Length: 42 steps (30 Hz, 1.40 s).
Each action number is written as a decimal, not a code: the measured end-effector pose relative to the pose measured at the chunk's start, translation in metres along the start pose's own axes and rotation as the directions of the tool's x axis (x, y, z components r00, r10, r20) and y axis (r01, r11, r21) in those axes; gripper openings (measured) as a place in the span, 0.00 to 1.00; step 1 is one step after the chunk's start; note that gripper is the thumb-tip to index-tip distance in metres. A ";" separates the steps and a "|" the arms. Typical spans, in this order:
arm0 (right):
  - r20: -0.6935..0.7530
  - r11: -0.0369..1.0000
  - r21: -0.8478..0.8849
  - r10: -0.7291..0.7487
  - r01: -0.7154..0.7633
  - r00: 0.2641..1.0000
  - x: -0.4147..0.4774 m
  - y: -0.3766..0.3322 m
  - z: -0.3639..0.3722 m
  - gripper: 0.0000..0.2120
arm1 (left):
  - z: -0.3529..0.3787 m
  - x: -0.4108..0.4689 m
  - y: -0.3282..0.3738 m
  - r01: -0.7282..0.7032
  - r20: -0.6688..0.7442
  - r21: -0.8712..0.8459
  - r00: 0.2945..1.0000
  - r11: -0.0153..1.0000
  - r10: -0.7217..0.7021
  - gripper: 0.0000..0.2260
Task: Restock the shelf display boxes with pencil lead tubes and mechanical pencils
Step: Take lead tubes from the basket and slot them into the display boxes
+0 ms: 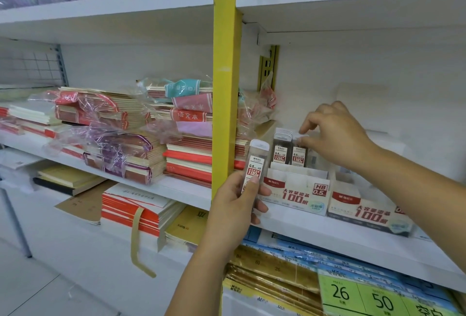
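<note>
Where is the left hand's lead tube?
Head view, centre: the left hand holds the lead tube right of the yellow post, at the left end of the HB display box.

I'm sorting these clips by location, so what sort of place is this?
Probably a stationery shop: white shelving carries stacked exercise books, a display box of 0.5 HB lead tubes, and green numbered labels below. The left hand holds another lead tube.

A stationery shop. White shelves (327, 237) hold stacked exercise books (186, 162) at centre; green numbered labels (358, 293) show lower right.
</note>
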State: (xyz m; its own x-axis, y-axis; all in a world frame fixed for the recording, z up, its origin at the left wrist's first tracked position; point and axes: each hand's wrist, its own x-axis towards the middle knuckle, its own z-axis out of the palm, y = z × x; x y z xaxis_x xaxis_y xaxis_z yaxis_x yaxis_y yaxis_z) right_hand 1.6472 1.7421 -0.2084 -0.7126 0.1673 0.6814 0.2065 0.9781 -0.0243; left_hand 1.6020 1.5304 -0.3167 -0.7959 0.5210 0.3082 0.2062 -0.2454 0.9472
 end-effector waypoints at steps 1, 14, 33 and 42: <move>0.003 0.998 -0.057 0.009 -0.009 1.000 0.000 0.001 0.001 0.09 | 0.000 0.000 0.000 0.002 -0.001 0.000 1.000 1.000 -0.002 0.07; 0.343 0.711 0.665 -0.016 -0.230 0.939 -0.047 -0.047 -0.027 0.11 | 0.016 -0.001 0.006 -0.034 0.099 -0.021 0.994 0.999 0.036 0.08; 0.062 0.977 0.194 0.078 -0.089 0.995 -0.011 -0.004 -0.013 0.09 | 0.027 0.005 -0.034 -0.398 0.122 0.680 0.890 0.617 0.440 0.24; 0.026 0.998 -0.041 0.045 -0.044 0.999 -0.019 -0.012 -0.028 0.19 | 0.021 -0.008 -0.020 -0.408 0.176 0.681 0.897 0.608 0.405 0.26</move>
State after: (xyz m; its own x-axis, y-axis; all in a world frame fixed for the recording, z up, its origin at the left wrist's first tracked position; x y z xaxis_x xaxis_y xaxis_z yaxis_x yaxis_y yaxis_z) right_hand 1.6766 1.7242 -0.2007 -0.7195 0.2148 0.6604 0.2651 0.9639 -0.0246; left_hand 1.6162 1.5481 -0.3367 -0.5309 0.5117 0.6755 0.8376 0.1954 0.5102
